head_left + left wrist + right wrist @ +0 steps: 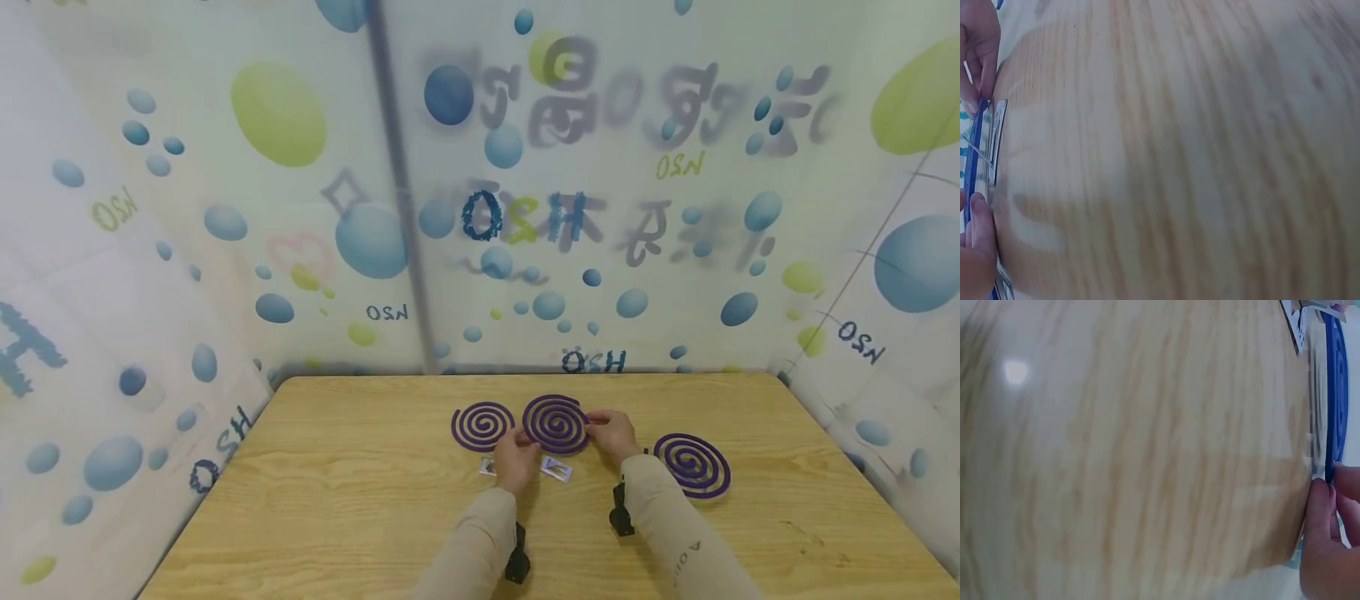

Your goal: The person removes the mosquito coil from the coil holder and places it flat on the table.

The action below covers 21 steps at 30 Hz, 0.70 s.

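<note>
A purple mosquito coil (556, 424), looking blue in the right wrist view, is held between my two hands near the table's back. My left hand (517, 462) pinches its lower left edge. On its right edge, the thumb and fingers of my right hand (615, 435) grip the rim, as the right wrist view also shows. Two small metal-looking pieces, perhaps coil stands, lie just in front: one shiny piece (557, 468) to the right of my left hand, the other piece (487, 465) partly hidden behind that hand.
Another purple coil (480, 426) lies directly left of the held one. A third coil (693, 467) lies to the right, partly covered by my right sleeve. Beneath is a wooden table (337, 483), with a bubble-patterned curtain (480, 325) behind its back edge.
</note>
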{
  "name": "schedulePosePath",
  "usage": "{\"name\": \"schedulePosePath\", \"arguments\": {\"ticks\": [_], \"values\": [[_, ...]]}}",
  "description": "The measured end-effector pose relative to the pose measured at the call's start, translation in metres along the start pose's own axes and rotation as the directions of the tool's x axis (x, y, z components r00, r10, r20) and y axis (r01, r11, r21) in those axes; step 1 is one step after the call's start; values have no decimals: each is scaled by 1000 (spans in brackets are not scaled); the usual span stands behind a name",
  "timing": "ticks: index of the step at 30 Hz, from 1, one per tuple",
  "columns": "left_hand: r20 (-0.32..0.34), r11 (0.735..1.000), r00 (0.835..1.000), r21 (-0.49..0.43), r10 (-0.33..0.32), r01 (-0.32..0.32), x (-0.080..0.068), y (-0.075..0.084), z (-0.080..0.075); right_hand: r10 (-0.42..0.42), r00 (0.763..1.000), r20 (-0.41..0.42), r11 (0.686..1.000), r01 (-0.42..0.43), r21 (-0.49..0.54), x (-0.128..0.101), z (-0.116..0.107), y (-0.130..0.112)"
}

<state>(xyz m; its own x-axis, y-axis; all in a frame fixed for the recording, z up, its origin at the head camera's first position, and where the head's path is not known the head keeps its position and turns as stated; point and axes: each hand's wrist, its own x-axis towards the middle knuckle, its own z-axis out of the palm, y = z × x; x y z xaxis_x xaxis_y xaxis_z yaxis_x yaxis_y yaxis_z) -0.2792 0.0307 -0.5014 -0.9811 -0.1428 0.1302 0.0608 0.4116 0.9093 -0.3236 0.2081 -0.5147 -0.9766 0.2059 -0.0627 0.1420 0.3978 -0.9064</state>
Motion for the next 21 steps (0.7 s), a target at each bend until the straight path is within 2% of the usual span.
{"name": "schedulePosePath", "arguments": {"ticks": [2, 3, 7, 21], "values": [[6, 1000, 1000, -11, 6, -6, 0, -1, 0, 2, 1000, -8, 1000, -2, 0, -4, 0, -4], [10, 1000, 1000, -16, 7, -7, 0, -2, 0, 37, 999, -9, 999, -37, -23, -10, 0, -13], [29, 999, 1000, -37, -2, 3, 1, -4, 0, 38, 999, 1, 999, -38, -30, -18, -3, -22], [115, 993, 992, -105, -44, 56, 2, -8, -1, 71, 997, 4, 997, -71, -12, -21, -2, -26]]}}
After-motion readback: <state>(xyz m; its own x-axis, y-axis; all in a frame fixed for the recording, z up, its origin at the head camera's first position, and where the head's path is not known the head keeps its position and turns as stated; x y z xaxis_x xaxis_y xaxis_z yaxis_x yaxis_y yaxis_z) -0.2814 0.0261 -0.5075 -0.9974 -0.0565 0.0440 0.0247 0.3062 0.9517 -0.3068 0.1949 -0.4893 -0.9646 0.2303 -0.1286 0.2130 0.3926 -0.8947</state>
